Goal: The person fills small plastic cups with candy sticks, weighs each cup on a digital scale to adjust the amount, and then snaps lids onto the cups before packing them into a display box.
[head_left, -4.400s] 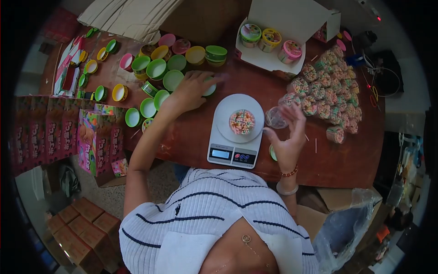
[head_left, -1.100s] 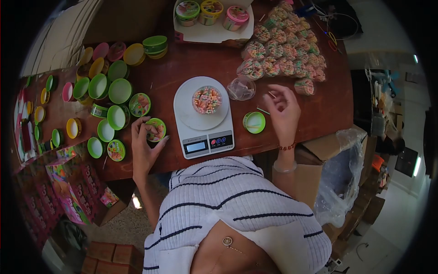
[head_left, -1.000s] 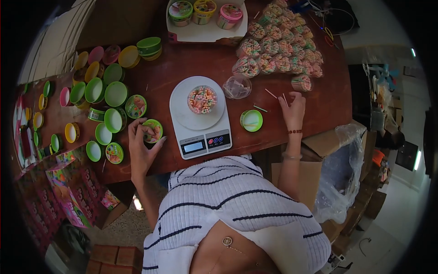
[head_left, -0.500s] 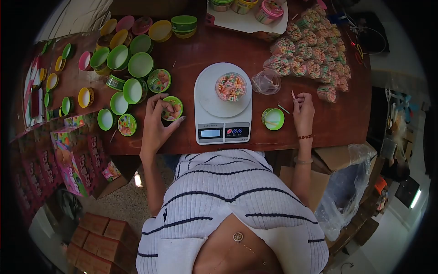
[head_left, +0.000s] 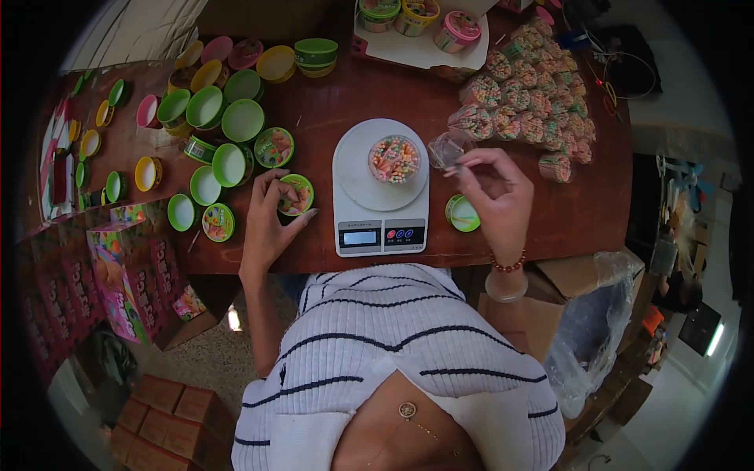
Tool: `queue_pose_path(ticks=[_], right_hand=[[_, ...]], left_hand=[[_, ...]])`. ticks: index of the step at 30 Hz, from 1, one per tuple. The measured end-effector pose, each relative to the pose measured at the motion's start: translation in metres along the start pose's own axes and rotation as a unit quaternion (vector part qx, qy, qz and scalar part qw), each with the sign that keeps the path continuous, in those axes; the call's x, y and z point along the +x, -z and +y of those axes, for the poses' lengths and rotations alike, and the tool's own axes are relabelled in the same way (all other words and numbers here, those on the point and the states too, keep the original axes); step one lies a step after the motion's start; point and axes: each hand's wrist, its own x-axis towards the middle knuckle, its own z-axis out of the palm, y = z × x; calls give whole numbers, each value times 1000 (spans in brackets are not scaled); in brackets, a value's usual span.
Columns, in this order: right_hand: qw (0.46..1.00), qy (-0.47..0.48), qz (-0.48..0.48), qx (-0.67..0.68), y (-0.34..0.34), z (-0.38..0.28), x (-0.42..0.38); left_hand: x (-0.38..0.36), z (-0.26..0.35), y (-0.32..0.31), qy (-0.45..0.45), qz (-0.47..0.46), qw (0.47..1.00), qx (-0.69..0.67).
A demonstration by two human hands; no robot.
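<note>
On the white kitchen scale [head_left: 381, 200] stands a clear round cup [head_left: 394, 159] filled with small pastel-tipped sticks. My left hand [head_left: 269, 216] curls around a green round lid [head_left: 296, 195] with a picture label, left of the scale. To the scale's right, my right hand [head_left: 501, 196] is raised with thumb and fingers pinched together; what is between the fingertips is too small to make out. Just beyond those fingertips a clear empty cup [head_left: 449, 147] lies on the table. A green tub [head_left: 462, 213] with a light stick in it stands beneath the right hand, partly hidden by it.
Several green, yellow and pink tubs [head_left: 242, 120] crowd the table's left side. Bundles of pastel sticks [head_left: 542, 94] are heaped at the back right. A white tray [head_left: 393, 43] at the back holds lidded tubs. Printed pink boxes [head_left: 129, 271] stand at the left edge.
My right hand has moved left and inward from beside the green tub, towards the clear cups; it earlier held a thin pink stick. My left hand stays at the green lid.
</note>
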Motion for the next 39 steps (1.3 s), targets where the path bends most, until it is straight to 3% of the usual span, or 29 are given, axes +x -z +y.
queue_pose_path(ticks=[4, 6, 8, 11, 13, 17, 18, 20, 21, 22, 24, 25, 27, 29, 32, 33, 37, 38, 39], right_hand=[[992, 79, -29, -93, -43, 9, 5], [964, 179, -10, -199, -55, 22, 7], [968, 148, -4, -203, -60, 19, 7], [960, 149, -46, -234, -57, 20, 3], [960, 160, -4, -231, -57, 10, -1], [949, 181, -4, -258, -73, 59, -5], [966, 147, -18, -213, -74, 60, -8], [981, 99, -10, -167, -73, 22, -19], [966, 159, 28, -201, -73, 20, -20], [966, 158, 32, -203, -71, 20, -15], [981, 98, 1, -166, -70, 21, -11], [980, 121, 30, -155, -71, 24, -16], [971, 167, 41, -165, -73, 32, -15], [975, 156, 21, -158, -75, 40, -10], [977, 162, 14, -135, -82, 54, -10], [977, 165, 15, -135, -79, 54, -8], [984, 120, 5, -129, -47, 36, -22], [988, 89, 4, -124, -21, 31, -27], [977, 83, 62, -187, 6, 39, -32]], left_hand=[[-3, 2, 4, 14, -9, 1000, 5], [-5, 5, 6, 16, -10, 1000, 12], [-6, 16, 11, -33, 39, 995, 91], [7, 40, 13, -35, 91, 995, 33], [28, 64, 9, -89, 52, 993, -60], [67, 92, -31, -165, -28, 973, -158], [71, 99, -40, -173, -51, 973, -146], [71, 113, -46, -264, -46, 963, 9], [66, 120, -45, -274, -16, 961, 41], [68, 118, -47, -277, -18, 960, 39], [63, 110, -51, -229, -23, 968, 105], [58, 110, -50, -191, -38, 979, 53], [68, 114, -51, -197, -28, 978, 65], [60, 116, -55, -173, -30, 984, 9], [69, 97, -62, -113, -48, 988, 95], [72, 105, -60, -35, -72, 995, -64], [69, 118, -52, -86, -3, 996, -4], [68, 119, -37, -105, 21, 993, -48], [64, 112, -26, -92, 38, 992, -82]])
